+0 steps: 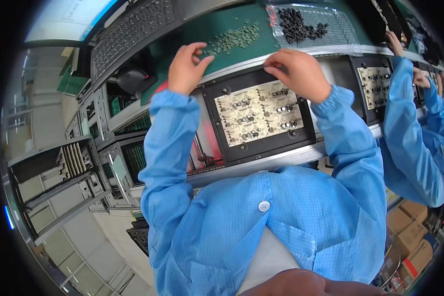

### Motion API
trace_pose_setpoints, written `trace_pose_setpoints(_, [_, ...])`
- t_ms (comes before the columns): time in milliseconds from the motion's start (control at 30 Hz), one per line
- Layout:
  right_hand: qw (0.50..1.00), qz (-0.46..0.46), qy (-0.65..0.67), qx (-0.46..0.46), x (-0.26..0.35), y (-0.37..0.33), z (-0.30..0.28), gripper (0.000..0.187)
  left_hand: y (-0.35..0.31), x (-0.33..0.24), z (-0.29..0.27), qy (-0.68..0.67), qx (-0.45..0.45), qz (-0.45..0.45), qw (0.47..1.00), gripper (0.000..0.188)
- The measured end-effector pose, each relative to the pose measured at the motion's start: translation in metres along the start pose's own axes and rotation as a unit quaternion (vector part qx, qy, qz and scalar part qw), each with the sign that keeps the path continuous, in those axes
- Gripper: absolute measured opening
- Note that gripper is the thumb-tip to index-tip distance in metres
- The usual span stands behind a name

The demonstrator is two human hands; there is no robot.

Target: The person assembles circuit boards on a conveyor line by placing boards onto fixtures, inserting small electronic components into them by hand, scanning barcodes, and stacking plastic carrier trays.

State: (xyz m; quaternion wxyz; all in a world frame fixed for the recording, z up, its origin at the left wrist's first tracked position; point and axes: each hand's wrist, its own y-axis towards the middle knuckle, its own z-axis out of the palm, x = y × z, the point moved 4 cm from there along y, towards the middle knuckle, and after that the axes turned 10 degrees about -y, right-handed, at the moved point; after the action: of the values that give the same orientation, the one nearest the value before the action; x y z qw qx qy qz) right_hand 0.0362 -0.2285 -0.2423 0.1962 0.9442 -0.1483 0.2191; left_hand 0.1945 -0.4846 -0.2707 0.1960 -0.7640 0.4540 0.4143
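In front of me a cream circuit board panel sits in a black carrier frame, with several small black and silvery round parts standing on it. My left hand hovers past the frame's far left corner, its thumb and forefinger apart, beside a loose heap of small greenish parts. Above the frame's far right edge is my right hand, thumb and fingers pinched together. Whatever lies between those fingertips is too small to make out.
Black parts lie on a clear plastic bag at the far right of the green mat. A keyboard and black mouse are at left. To the right, another carrier stands near a co-worker's blue-sleeved arm.
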Motion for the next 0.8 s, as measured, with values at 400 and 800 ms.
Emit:
trace_pose_setpoints(400, [0.988,0.053,-0.138,-0.032,-0.037,0.086,0.097,0.02,0.027,0.018,0.007,0.092,-0.072,0.042,0.992,0.013])
trace_pose_setpoints(800, [0.98,0.109,0.168,0.014,0.005,0.059,0.078,0.017,-0.01,0.055,-0.008,-0.503,-0.114,-0.195,0.834,0.019])
